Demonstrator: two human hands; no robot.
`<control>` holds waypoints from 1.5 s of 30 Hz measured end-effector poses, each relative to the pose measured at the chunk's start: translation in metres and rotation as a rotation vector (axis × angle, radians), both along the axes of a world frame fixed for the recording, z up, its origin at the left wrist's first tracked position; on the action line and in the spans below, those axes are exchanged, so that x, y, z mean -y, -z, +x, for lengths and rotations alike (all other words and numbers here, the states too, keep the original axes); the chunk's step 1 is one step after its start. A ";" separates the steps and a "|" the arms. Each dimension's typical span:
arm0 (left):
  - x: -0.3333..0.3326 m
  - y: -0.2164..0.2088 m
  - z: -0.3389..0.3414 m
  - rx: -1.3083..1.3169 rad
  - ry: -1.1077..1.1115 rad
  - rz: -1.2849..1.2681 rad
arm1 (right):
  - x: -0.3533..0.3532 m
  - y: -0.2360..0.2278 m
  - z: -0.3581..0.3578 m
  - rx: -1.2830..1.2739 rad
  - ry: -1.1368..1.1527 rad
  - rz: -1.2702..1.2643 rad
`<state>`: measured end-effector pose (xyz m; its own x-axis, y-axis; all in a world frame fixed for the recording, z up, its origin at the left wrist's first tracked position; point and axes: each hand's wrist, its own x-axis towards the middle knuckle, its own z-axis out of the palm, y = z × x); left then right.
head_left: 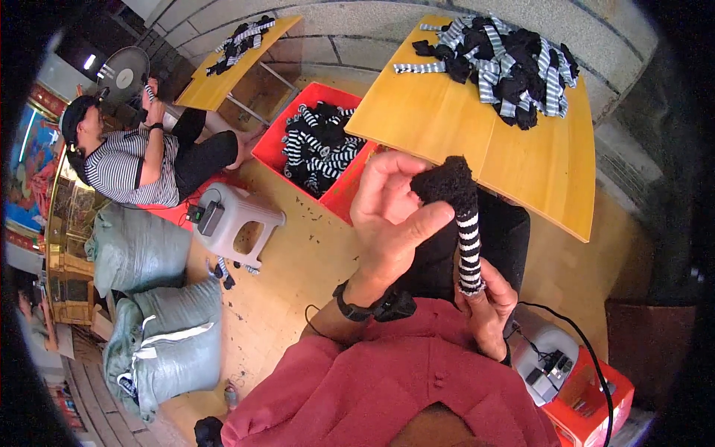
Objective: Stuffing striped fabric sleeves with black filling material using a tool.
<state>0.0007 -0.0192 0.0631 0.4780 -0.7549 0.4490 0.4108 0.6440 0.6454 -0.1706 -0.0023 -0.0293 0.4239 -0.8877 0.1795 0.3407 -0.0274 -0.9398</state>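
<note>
Held upright in front of my chest is a narrow knitted tube [469,249] with black and white stripes and a fuzzy black end [450,184] at the top. My right hand [489,309] grips its striped lower end, the fingers bent around the opening; whether a finger is inside cannot be made out. Around the black end curls my left hand [387,220], with the thumb along its near edge and the fingers partly hidden behind it. A dark band with a small black device [391,304] is on my left wrist.
A yellow table [439,127] ahead bears a pile of striped and black knitted pieces [514,67]. Left of it stands a red crate [305,186] of similar pieces. Another person [134,153] sits far left, near a grey stool [238,216] and stuffed sacks [167,335]. A black cable [588,346] runs at right.
</note>
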 end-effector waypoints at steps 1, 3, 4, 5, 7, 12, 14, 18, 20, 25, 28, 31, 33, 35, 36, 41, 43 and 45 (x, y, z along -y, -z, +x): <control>0.001 0.001 0.002 -0.002 -0.003 0.001 | -0.001 0.001 0.000 -0.002 -0.003 0.001; 0.004 0.006 0.006 0.058 -0.030 0.077 | -0.002 0.003 0.001 -0.053 0.059 -0.078; 0.004 0.007 0.008 0.033 -0.006 0.114 | -0.002 0.002 0.001 -0.052 0.057 -0.078; 0.004 0.007 0.010 0.032 -0.005 0.115 | -0.002 0.000 0.001 -0.096 0.080 -0.101; 0.005 0.007 0.014 -0.009 -0.087 0.085 | -0.002 0.000 0.001 -0.141 0.103 -0.123; 0.004 0.012 0.010 0.295 -0.216 -0.010 | 0.004 -0.001 -0.003 -0.257 0.114 -0.228; 0.000 0.016 0.005 0.248 -0.137 0.066 | 0.009 0.002 -0.005 -0.224 0.099 -0.219; -0.004 0.025 0.003 0.186 -0.118 0.062 | 0.001 0.003 0.000 0.032 -0.008 0.057; -0.006 0.027 0.000 0.172 -0.106 0.083 | -0.001 -0.004 -0.001 0.116 -0.091 0.229; -0.006 0.027 0.001 0.193 -0.087 0.107 | 0.004 -0.008 -0.004 0.307 -0.346 0.429; -0.002 0.026 0.000 0.102 -0.096 0.108 | 0.008 -0.012 -0.005 -0.004 -0.132 0.101; 0.006 0.009 -0.001 -0.264 0.232 0.105 | 0.005 -0.013 -0.002 -0.170 0.032 -0.141; 0.005 0.015 0.009 -0.252 0.513 0.196 | 0.006 -0.017 0.000 -0.185 0.041 -0.130; 0.008 0.020 0.007 -0.256 0.491 0.195 | 0.002 -0.024 0.001 -0.271 0.059 -0.138; 0.009 0.022 0.007 -0.259 0.475 0.193 | 0.001 -0.026 0.002 -0.273 0.078 -0.065; 0.014 0.012 0.010 -0.392 0.372 0.181 | -0.001 -0.016 -0.007 -0.449 0.056 -0.116; 0.013 0.018 0.012 -0.346 0.518 0.072 | -0.003 -0.016 -0.004 -0.457 0.064 -0.152; 0.009 0.017 0.000 -0.344 0.433 0.152 | -0.003 -0.016 -0.001 -0.436 0.093 -0.121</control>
<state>0.0004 -0.0282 0.0464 0.2103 -0.9583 0.1933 0.8189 0.2807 0.5005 -0.1712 0.0005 -0.0132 0.4022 -0.9094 0.1063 -0.0952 -0.1570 -0.9830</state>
